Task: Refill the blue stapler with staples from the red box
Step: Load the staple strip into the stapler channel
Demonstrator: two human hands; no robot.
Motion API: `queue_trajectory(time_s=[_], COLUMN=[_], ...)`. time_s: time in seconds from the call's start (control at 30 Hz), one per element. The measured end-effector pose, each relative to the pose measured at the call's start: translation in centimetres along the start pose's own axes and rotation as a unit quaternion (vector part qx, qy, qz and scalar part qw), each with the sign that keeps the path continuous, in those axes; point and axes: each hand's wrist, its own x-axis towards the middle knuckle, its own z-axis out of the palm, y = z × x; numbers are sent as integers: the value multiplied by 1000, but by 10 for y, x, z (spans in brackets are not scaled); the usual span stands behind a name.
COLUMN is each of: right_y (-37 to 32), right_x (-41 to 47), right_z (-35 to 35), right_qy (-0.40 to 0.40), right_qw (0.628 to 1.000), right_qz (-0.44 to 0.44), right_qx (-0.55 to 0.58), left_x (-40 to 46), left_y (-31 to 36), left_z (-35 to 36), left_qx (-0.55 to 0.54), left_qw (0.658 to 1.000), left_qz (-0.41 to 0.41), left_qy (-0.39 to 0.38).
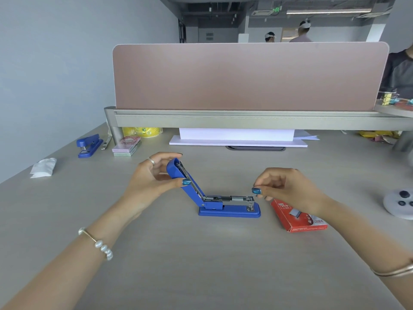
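Note:
The blue stapler stands on the desk in the middle with its lid swung up and back to the left, baring the metal staple channel. My left hand grips the raised lid between thumb and fingers. My right hand hovers just right of the channel's front end, thumb and fingertips pinched together; whether a staple strip is between them is too small to tell. The red staple box lies flat on the desk right of the stapler, partly under my right hand.
A second blue stapler and stacked staple boxes sit at the far left. A crumpled white tissue lies near the left edge. White paper rests under the pink divider. A round white object sits at right.

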Motion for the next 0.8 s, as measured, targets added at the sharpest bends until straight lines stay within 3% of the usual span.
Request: queue_trajectory(time_s=[0.17, 0.4, 0.6, 0.8], right_y=[1, -3, -5, 2], right_x=[2, 5, 5, 4], right_z=[7, 10, 10, 16], right_qy=[49, 16, 77, 74], right_qw=[999, 994, 996, 986], right_qz=[14, -47, -32, -81], right_qx=[12, -93, -18, -123], left_x=[1, -2, -1, -2], left_y=[1, 0, 0, 0], left_z=[3, 0, 0, 1], left_qx=[-3, -5, -4, -6], left_qw=[1000, 1000, 1000, 1000], left_qz=[5, -3, -6, -7], left_qy=[2, 5, 7, 8])
